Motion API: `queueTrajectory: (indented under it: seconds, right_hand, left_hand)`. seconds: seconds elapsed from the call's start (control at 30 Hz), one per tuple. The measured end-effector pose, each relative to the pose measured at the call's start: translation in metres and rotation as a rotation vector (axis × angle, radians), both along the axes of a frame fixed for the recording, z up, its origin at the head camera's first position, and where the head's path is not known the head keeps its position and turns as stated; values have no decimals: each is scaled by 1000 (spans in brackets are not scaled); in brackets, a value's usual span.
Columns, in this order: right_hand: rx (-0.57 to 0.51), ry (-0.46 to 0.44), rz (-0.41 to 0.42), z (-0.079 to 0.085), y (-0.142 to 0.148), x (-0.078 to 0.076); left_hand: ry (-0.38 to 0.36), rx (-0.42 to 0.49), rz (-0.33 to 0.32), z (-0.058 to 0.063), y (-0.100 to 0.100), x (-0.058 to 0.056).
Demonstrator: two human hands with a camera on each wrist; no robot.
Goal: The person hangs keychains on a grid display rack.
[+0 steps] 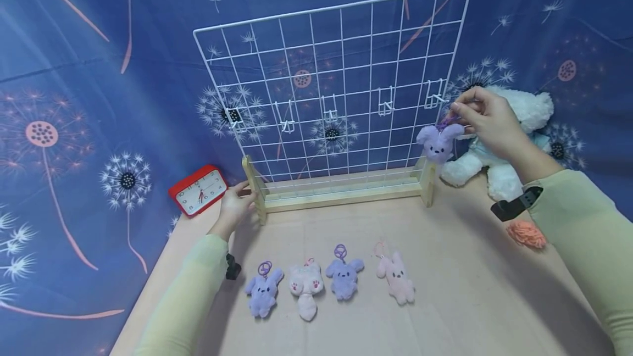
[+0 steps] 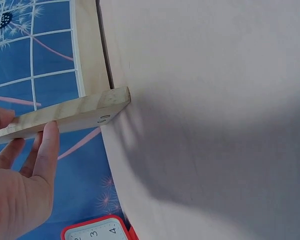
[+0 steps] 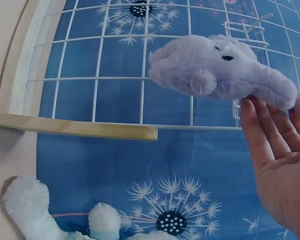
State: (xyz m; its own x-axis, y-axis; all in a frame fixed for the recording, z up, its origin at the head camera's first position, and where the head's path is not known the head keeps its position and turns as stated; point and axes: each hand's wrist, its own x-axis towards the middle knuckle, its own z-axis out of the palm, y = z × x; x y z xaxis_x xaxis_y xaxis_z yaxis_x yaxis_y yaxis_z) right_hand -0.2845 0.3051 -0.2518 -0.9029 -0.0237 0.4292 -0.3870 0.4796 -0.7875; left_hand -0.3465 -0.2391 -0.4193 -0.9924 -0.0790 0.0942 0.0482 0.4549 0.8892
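A purple plush keychain (image 1: 438,144) hangs from my right hand (image 1: 487,120), whose thumb and fingers pinch its ring by the rightmost white hook (image 1: 434,100). Whether the ring touches that hook I cannot tell. In the right wrist view the plush toy (image 3: 205,67) lies across the view above the fingers. My left hand (image 1: 236,207) grips the left wooden foot (image 1: 254,188) of the white wire grid rack (image 1: 341,92); thumb and fingers sit on either side of the wood (image 2: 65,112) in the left wrist view.
Several plush keychains, among them a white one (image 1: 306,290) and a pink one (image 1: 397,279), lie on the table (image 1: 460,279). A red clock (image 1: 199,190) stands left of the rack. At the right are a white plush bear (image 1: 531,109) and an orange yarn bundle (image 1: 526,234).
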Motion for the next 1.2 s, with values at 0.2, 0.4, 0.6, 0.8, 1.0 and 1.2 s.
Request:
queueTrajectory:
  seconds: [0.2, 0.4, 0.6, 0.8, 1.0, 1.2]
  right_hand:
    - [-8, 9, -25, 2, 1, -2]
    - [-2, -10, -60, 2, 0, -8]
    - [11, -15, -66, 0, 1, -15]
    - [19, -8, -79, -3, -1, -22]
    - [16, -10, -92, -2, -5, -30]
    - [18, -16, -89, -3, -6, -35]
  left_hand:
    - [-1, 0, 2, 1, 1, 1]
    - [10, -5, 5, 0, 0, 1]
    - [28, 9, 7, -3, 1, 0]
    - [22, -5, 4, -4, 0, -2]
    - [33, 16, 5, -2, -1, -1]
    - [27, 13, 9, -1, 0, -2]
